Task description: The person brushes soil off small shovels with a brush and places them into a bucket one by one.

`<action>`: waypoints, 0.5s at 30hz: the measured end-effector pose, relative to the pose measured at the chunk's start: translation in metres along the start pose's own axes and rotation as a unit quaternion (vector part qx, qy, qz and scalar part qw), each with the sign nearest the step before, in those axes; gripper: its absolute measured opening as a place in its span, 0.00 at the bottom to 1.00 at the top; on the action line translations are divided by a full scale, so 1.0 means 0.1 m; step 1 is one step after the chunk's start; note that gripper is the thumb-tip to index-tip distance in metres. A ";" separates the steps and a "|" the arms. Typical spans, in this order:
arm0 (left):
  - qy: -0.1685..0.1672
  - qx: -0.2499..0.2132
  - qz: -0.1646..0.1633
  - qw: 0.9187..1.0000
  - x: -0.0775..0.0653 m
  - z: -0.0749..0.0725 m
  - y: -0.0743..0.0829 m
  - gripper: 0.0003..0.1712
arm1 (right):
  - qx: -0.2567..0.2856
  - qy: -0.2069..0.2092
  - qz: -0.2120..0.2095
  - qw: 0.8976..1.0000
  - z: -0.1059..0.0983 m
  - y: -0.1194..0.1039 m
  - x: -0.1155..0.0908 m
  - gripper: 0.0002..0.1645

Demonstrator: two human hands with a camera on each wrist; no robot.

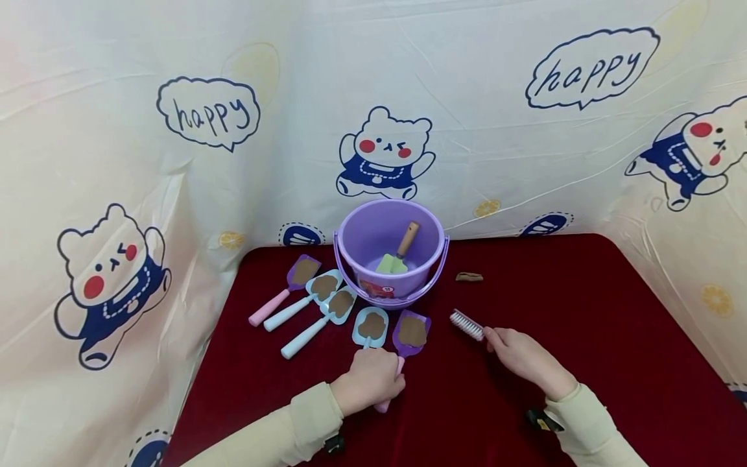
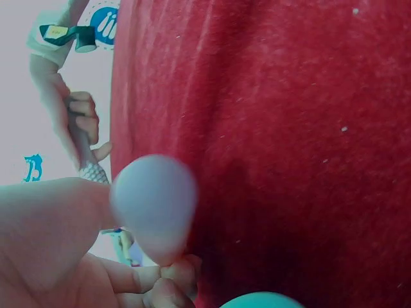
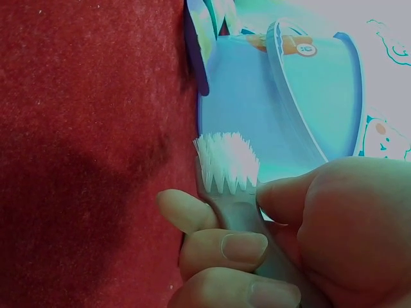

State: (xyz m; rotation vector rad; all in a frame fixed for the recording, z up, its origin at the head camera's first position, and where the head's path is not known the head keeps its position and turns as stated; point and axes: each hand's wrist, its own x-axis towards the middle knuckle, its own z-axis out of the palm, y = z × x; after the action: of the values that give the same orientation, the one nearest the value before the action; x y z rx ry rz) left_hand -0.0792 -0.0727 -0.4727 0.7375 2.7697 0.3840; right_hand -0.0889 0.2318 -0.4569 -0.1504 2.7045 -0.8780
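Cream sleeve [image 1: 274, 431] at seven o'clock leads to the left hand [image 1: 367, 381], which grips the purple shovel [image 1: 409, 351] by its pink handle, blade between one and two o'clock from it. The right hand [image 1: 524, 357] pinches the brush [image 1: 468, 326], bristles at ten o'clock.

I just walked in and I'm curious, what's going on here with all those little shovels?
A person's left hand grips the pink handle of a purple toy shovel, while their right hand holds a white-bristled brush, apart from the shovel. Four more toy shovels are nearby, and all five carry brown lumps. Behind them, a purple bucket holds a green trowel with a wooden handle.
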 end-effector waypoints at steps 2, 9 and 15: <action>0.015 0.013 -0.002 1.000 0.00 -0.03 0.00 0.25 | 0.000 0.001 0.003 1.000 0.00 0.00 0.00 0.24; 0.091 0.059 0.000 0.994 -0.02 -0.07 0.01 0.26 | 0.002 0.002 0.007 1.000 -0.01 0.01 0.00 0.24; 0.095 0.075 -0.019 0.992 -0.05 -0.07 0.00 0.17 | -0.002 0.004 0.008 1.000 -0.01 0.03 0.01 0.24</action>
State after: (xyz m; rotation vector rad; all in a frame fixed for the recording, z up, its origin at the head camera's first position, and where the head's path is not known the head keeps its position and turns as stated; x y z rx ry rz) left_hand -0.0772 -0.0764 -0.4650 0.7155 3.0144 0.2520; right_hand -0.0897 0.2345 -0.4583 -0.1247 2.7115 -0.8719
